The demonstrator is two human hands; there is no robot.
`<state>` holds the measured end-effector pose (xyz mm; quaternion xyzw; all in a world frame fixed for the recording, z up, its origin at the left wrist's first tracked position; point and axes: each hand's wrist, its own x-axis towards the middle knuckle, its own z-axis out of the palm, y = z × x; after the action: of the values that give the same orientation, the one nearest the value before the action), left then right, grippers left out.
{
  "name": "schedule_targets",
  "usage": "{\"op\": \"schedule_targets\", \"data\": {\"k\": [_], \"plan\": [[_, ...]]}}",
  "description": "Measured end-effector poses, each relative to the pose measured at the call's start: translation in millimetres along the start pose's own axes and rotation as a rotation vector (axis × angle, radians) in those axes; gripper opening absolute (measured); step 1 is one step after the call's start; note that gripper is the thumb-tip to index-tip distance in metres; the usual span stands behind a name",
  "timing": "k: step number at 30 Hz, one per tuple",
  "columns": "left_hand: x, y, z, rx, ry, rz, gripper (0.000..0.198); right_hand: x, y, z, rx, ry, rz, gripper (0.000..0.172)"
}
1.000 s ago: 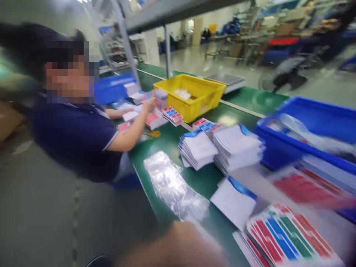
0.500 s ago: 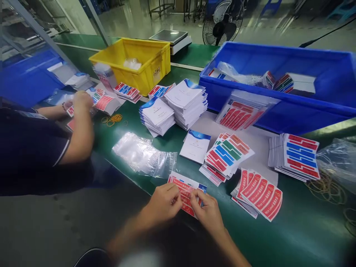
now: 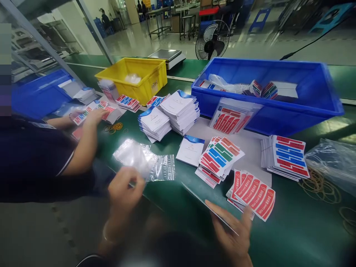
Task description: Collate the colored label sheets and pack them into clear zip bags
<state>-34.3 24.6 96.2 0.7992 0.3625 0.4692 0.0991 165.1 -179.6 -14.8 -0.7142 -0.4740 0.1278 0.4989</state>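
Note:
My left hand (image 3: 126,189) is blurred, thumb and fingers pinched on a clear plastic zip bag (image 3: 136,157) that rises from the pile of flat bags (image 3: 162,167). My right hand (image 3: 233,231) grips a thin set of label sheets (image 3: 210,207), tilted so that I see it almost edge-on. Just right of that hand lie fanned red label sheets (image 3: 257,194). Beyond them is a stack of red, blue and green label sheets (image 3: 221,155), beside a white booklet (image 3: 190,150) with a blue top.
Booklet stacks (image 3: 179,111) stand mid-table before a yellow bin (image 3: 144,85) and a large blue bin (image 3: 264,107). Another label stack (image 3: 290,157) and rubber bands (image 3: 319,185) lie at right. At left, a co-worker's arm (image 3: 83,148) reaches over label sheets.
My left hand has left the label sheets and moved left to the plastic bags. My right hand has moved right and tilted the sheets up on edge. The view has tipped upward slightly.

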Motion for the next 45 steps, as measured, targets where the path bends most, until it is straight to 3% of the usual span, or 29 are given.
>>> {"op": "schedule_targets", "data": {"k": [2,4,7,10,12,19,26,32,39,45], "plan": [[-11,-4,22.9,0.037,-0.211,0.011,0.019,4,4,-2,0.024,-0.153,0.017,0.038],[-27,-7,49.2,0.09,-0.39,0.003,0.018,7,3,-3,0.053,-0.198,0.128,0.025],[-53,-6,80.4,0.129,-0.558,0.014,0.018,9,-6,-6,0.103,-0.085,0.341,0.022],[-70,2,94.0,0.084,-0.628,-0.006,0.018,10,-17,-13,0.18,0.04,0.538,0.028],[-75,9,96.5,0.026,-0.644,-0.034,0.019,11,-21,-16,0.234,0.043,0.606,0.03],[-83,16,102.9,-0.085,-0.668,-0.107,0.02,5,-19,-6,0.301,-0.169,0.73,0.04],[-88,12,105.7,0.002,-0.758,0.045,0.015,7,-18,-4,0.628,-0.258,0.863,0.043],[-85,9,102.7,-0.018,-0.815,0.139,0.012,11,-12,1,0.78,-0.288,0.891,0.044],[-78,9,97.8,-0.066,-0.844,0.208,0.012,15,-24,18,0.696,-0.24,0.832,0.048],[-74,17,90.4,-0.131,-0.887,0.248,0.014,23,-27,11,0.749,-0.436,0.778,0.041]]}}
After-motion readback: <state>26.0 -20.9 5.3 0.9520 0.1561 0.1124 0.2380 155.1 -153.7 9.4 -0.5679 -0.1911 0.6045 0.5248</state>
